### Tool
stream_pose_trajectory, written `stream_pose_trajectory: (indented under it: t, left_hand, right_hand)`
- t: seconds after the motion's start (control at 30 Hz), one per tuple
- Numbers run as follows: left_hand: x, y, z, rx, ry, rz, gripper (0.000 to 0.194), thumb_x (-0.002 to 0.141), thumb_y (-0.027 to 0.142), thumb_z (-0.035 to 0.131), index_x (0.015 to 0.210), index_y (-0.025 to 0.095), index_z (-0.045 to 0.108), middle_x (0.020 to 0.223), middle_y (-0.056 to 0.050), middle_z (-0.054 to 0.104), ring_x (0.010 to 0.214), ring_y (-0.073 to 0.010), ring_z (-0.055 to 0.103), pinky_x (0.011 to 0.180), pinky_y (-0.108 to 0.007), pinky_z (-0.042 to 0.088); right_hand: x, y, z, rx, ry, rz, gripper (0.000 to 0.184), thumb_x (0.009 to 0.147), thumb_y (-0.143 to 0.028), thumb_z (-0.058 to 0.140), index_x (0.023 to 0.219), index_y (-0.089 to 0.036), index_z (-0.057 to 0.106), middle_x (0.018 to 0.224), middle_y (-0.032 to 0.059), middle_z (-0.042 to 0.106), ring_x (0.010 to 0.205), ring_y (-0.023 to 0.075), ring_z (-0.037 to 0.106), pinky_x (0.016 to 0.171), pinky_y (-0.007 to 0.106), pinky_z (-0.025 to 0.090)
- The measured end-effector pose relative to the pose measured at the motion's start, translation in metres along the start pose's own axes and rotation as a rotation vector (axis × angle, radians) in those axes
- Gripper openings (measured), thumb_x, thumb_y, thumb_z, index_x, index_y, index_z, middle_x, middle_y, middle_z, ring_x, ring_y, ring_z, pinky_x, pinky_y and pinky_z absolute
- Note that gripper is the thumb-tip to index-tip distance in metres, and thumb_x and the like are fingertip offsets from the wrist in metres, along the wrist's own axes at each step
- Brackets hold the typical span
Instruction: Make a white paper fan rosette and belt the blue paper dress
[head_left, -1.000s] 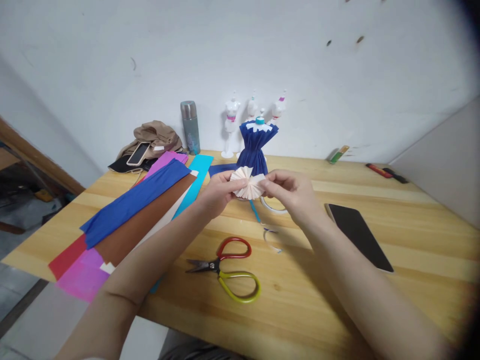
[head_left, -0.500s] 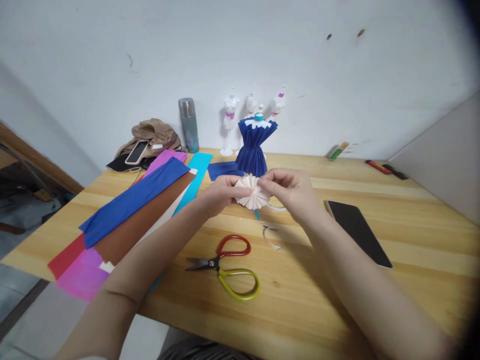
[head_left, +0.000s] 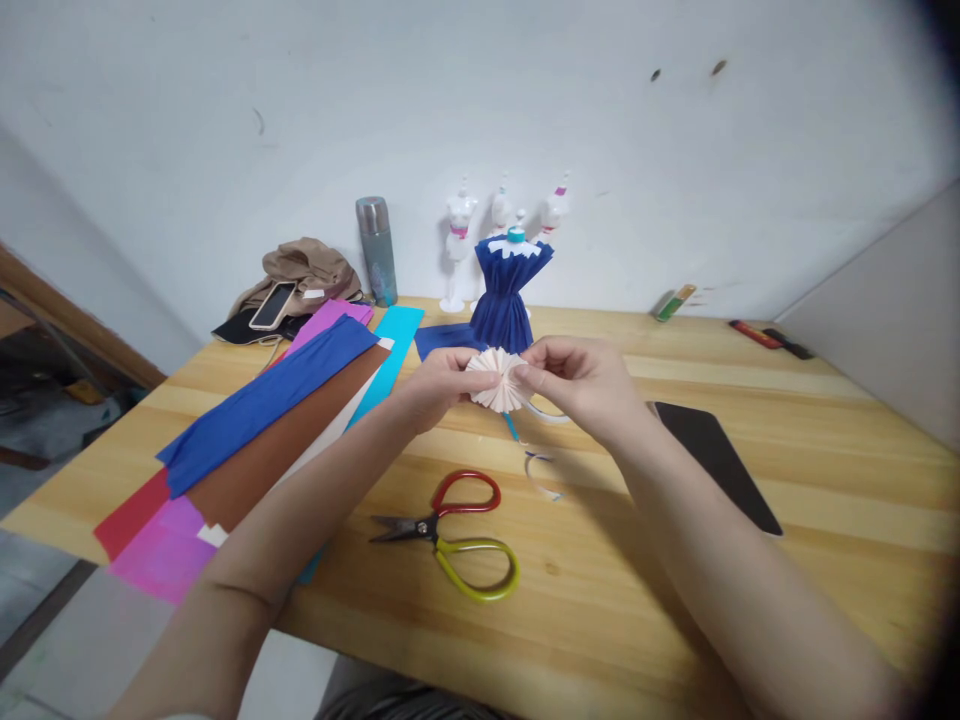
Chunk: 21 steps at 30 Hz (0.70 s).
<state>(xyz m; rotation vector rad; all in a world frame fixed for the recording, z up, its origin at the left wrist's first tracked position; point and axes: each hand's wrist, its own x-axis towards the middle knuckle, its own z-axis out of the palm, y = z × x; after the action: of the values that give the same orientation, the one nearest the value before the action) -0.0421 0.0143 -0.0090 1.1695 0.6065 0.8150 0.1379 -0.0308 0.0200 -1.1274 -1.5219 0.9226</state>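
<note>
Both hands hold a small pleated pale-pink paper fan [head_left: 496, 380] above the wooden table [head_left: 675, 520]. My left hand [head_left: 435, 385] pinches its left side and my right hand [head_left: 577, 385] pinches its right side, fingers closed on the paper. Just behind the fan stands a small mannequin in a pleated dark-blue paper dress [head_left: 506, 290]. Scissors with a red and a yellow-green handle [head_left: 454, 535] lie on the table in front of my hands. A white tape strip [head_left: 541, 475] and a thin blue strip [head_left: 512, 428] lie under the fan.
Long coloured paper sheets [head_left: 262, 420] lie at the left. A black phone [head_left: 712, 465] rests at the right. Three white mannequins [head_left: 502, 215], a grey flask [head_left: 374, 250], a tan cloth with a phone [head_left: 296, 280], a glue stick [head_left: 675, 302] and pens [head_left: 769, 338] sit along the back.
The two fan halves have been brought together into a round rosette, and my hands have drawn slightly closer to each other. Nothing else on the table moved.
</note>
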Motion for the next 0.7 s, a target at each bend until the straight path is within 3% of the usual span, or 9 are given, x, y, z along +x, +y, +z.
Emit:
stream_pose_trajectory:
  t: [0.23,0.37,0.57,0.7]
  left_hand:
    - [0.000,0.000,-0.001,-0.067,0.019,0.000,0.035,0.057,0.032,0.091,0.082,0.013,0.076,0.079,-0.006,0.073,0.076,-0.0164,0.066,0.079,-0.032,0.051]
    - [0.003,-0.002,-0.002,-0.148,0.058,0.036,0.036,0.064,0.035,0.088,0.088,0.012,0.074,0.085,-0.007,0.073,0.082,-0.0189,0.067,0.085,-0.036,0.051]
    - [0.007,-0.012,-0.003,-0.155,0.127,0.075,0.031,0.067,0.036,0.084,0.081,0.012,0.072,0.074,-0.004,0.067,0.072,-0.0154,0.061,0.079,-0.034,0.050]
    - [0.008,-0.015,0.001,-0.101,0.167,0.087,0.029,0.065,0.036,0.083,0.077,0.013,0.070,0.071,-0.003,0.066,0.070,-0.0149,0.059,0.076,-0.032,0.047]
  right_hand:
    - [0.002,-0.005,-0.006,-0.005,0.040,-0.020,0.032,0.069,-0.052,0.074,0.059,-0.023,0.064,0.055,0.0007,0.059,0.054,0.0152,0.052,0.055,0.031,0.043]
    - [0.003,-0.002,-0.005,-0.026,-0.035,0.068,0.046,0.070,-0.064,0.070,0.057,-0.021,0.063,0.058,0.0050,0.065,0.058,0.0167,0.057,0.055,0.030,0.044]
    - [0.004,0.013,0.016,-0.005,-0.073,0.084,0.034,0.063,-0.051,0.076,0.056,-0.023,0.058,0.056,0.0010,0.061,0.054,0.0147,0.052,0.052,0.029,0.041]
    - [0.005,0.021,0.018,-0.010,-0.052,0.088,0.028,0.064,-0.044,0.074,0.057,-0.023,0.057,0.053,-0.0014,0.057,0.050,0.0132,0.048,0.050,0.028,0.039]
